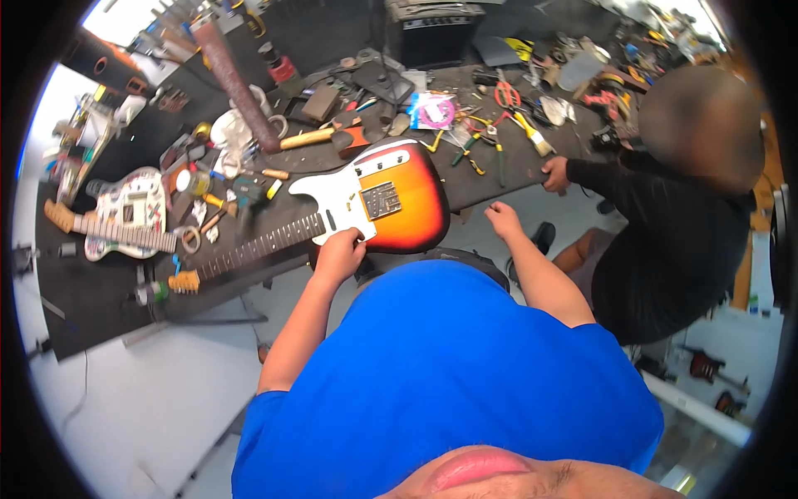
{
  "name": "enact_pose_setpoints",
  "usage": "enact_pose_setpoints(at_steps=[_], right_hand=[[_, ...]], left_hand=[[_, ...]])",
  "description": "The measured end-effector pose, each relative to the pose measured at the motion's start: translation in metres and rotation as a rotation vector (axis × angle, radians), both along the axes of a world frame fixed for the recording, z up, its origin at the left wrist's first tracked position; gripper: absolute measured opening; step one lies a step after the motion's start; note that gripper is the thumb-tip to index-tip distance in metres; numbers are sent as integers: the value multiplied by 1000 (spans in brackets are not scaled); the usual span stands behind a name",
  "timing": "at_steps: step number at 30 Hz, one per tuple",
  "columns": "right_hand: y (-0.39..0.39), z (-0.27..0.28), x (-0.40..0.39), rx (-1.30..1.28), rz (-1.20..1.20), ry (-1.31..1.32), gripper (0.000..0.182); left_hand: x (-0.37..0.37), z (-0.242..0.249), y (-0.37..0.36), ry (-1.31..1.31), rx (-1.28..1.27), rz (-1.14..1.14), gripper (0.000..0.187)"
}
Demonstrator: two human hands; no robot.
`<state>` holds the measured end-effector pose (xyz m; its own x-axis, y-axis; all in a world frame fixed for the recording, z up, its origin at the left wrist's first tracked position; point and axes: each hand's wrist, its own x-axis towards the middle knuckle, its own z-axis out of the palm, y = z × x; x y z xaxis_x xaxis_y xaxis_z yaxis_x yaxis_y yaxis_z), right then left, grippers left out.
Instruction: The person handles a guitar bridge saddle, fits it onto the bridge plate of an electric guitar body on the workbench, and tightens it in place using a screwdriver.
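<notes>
A sunburst electric guitar [420, 195] with a white pickguard [339, 187] lies on the dark workbench [91, 312], its neck [262, 245] pointing to the lower left. My left hand [340, 254] rests at the guitar body's near edge, on the lower part of the pickguard. Its fingers are bent together, and what they hold, if anything, is too small to name. To the right of the guitar, my right hand [502, 219] hangs in front of the bench edge, fingers curled, with no object visible in it.
A person in black [665, 241] stands at the right, one hand at the bench edge. Pliers [470, 145], a brush [532, 133] and a hammer [307, 138] lie behind the guitar. At the left is a white guitar [131, 208]; an amplifier [432, 37] stands at the back.
</notes>
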<state>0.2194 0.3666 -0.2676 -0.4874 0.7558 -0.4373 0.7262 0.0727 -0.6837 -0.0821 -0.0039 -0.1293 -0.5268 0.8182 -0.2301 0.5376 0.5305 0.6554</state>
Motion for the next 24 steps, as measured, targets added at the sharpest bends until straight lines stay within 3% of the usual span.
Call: enact_pose_setpoints(at_steps=[7, 15, 17, 24], right_hand=[[47, -10, -56, -13, 362, -14, 34], [69, -29, -67, -204, 377, 53, 32], [69, -22, -66, -276, 350, 27, 31], [70, -30, -67, -290, 286, 39, 32]], left_hand=[[72, -6, 18, -64, 24, 243, 16], [140, -20, -41, 35, -47, 381, 14], [139, -35, -61, 92, -42, 445, 16], [62, -2, -85, 113, -66, 596, 20]])
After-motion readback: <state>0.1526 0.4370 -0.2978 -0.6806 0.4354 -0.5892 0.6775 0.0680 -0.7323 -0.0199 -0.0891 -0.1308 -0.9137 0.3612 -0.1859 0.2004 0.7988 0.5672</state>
